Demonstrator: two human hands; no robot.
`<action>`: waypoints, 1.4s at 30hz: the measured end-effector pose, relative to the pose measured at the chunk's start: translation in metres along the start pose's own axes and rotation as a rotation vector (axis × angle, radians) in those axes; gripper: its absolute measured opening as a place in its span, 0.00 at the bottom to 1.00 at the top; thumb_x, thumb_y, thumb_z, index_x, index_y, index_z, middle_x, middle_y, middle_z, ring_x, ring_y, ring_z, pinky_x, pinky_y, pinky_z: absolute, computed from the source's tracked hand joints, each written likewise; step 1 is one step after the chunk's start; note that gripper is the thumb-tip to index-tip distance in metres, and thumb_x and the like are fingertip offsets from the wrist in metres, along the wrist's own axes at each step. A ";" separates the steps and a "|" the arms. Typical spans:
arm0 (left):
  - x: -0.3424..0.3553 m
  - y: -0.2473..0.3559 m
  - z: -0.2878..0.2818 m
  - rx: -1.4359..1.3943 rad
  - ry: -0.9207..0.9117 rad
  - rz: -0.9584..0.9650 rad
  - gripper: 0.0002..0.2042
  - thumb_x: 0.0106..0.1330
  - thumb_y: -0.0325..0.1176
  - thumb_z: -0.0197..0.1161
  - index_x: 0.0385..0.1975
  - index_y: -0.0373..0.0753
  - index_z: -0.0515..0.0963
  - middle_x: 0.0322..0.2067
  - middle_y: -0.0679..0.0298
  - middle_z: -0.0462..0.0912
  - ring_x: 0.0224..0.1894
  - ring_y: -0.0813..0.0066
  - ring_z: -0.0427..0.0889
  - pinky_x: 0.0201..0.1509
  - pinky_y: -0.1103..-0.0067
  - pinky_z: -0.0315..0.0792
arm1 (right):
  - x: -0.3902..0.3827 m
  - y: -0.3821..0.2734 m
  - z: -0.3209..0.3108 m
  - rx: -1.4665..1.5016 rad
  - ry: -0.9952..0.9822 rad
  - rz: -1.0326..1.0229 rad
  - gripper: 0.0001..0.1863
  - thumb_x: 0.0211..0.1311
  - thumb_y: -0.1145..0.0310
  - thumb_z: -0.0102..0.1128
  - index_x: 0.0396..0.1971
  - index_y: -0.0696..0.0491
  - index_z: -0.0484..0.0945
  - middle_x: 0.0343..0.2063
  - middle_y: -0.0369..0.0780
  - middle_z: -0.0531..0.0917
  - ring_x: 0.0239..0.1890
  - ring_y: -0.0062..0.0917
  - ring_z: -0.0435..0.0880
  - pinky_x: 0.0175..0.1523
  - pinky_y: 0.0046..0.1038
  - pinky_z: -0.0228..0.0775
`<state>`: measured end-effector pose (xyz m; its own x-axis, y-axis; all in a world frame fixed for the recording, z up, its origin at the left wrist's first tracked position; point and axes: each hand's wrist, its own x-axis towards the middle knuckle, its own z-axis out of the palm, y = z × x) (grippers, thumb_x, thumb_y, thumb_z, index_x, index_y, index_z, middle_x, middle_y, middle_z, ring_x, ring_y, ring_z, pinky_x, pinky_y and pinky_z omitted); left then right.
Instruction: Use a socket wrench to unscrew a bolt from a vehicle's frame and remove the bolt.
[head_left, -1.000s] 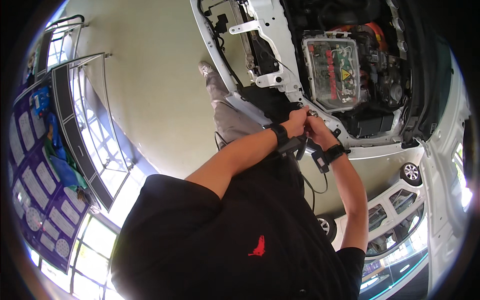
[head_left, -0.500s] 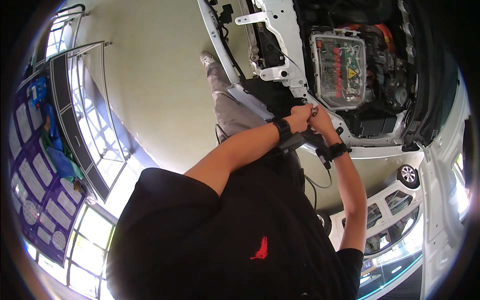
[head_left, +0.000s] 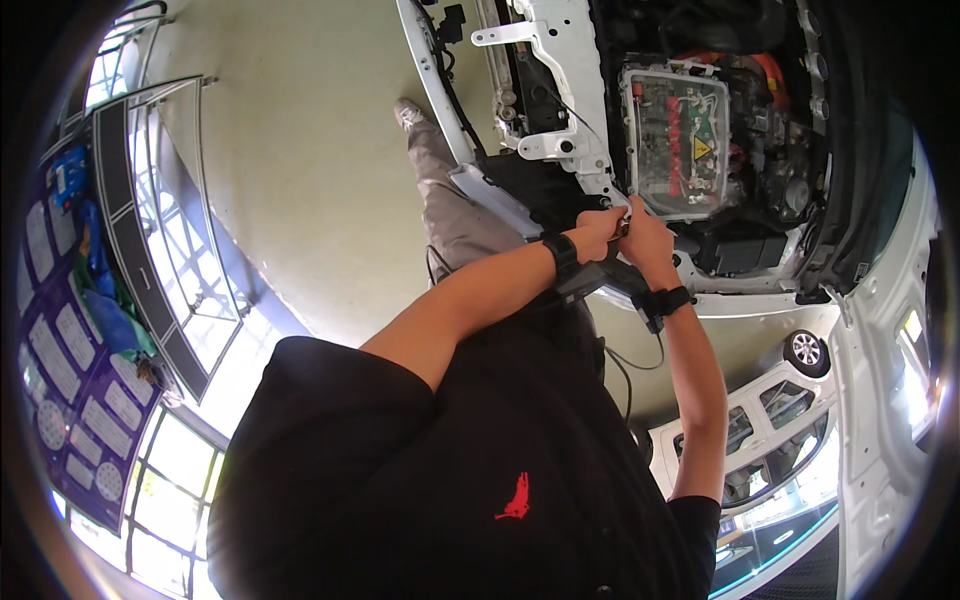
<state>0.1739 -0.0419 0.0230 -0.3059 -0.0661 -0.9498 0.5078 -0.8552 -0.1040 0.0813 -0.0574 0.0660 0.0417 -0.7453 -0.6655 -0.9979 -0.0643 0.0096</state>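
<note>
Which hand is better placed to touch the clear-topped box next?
Probably the right hand: it appears closer to the box, with its fingers near the lower left corner. The left hand sits farther left.

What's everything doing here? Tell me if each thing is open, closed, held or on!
Small shiny metal piece: held, partly hidden by fingers
Bare right hand: closed on that piece
Bare left hand: curled beside it; grip unclear
White metal car front: open, inner parts showing
Clear-topped rectangular box: covered, red and green parts visible inside
Black left wristband: on
Black right wristband: on
</note>
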 end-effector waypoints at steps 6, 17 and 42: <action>0.022 -0.008 0.002 -0.072 -0.111 -0.120 0.08 0.56 0.36 0.60 0.22 0.40 0.74 0.23 0.66 0.76 0.24 0.75 0.74 0.20 0.78 0.60 | 0.001 0.027 0.041 1.541 -0.614 0.592 0.20 0.45 0.66 0.56 0.42 0.49 0.69 0.17 0.29 0.72 0.22 0.20 0.73 0.27 0.25 0.68; 0.020 -0.007 -0.006 -0.083 -0.081 0.025 0.06 0.55 0.36 0.61 0.22 0.44 0.74 0.23 0.69 0.75 0.27 0.77 0.73 0.39 0.75 0.58 | 0.001 0.005 -0.002 -0.065 0.015 -0.111 0.36 0.41 0.70 0.59 0.56 0.51 0.57 0.23 0.45 0.80 0.29 0.38 0.80 0.31 0.39 0.70; 0.032 -0.003 -0.009 -0.044 -0.160 -0.072 0.09 0.62 0.40 0.51 0.23 0.46 0.70 0.21 0.71 0.74 0.24 0.77 0.67 0.36 0.72 0.57 | -0.002 0.004 -0.007 -0.006 0.001 -0.045 0.24 0.45 0.68 0.57 0.42 0.59 0.59 0.25 0.54 0.77 0.31 0.48 0.77 0.32 0.42 0.67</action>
<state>0.1696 -0.0372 -0.0093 -0.4655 -0.0896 -0.8805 0.5132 -0.8378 -0.1861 0.0773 -0.0609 0.0732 0.0868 -0.7425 -0.6642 -0.9947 -0.1019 -0.0161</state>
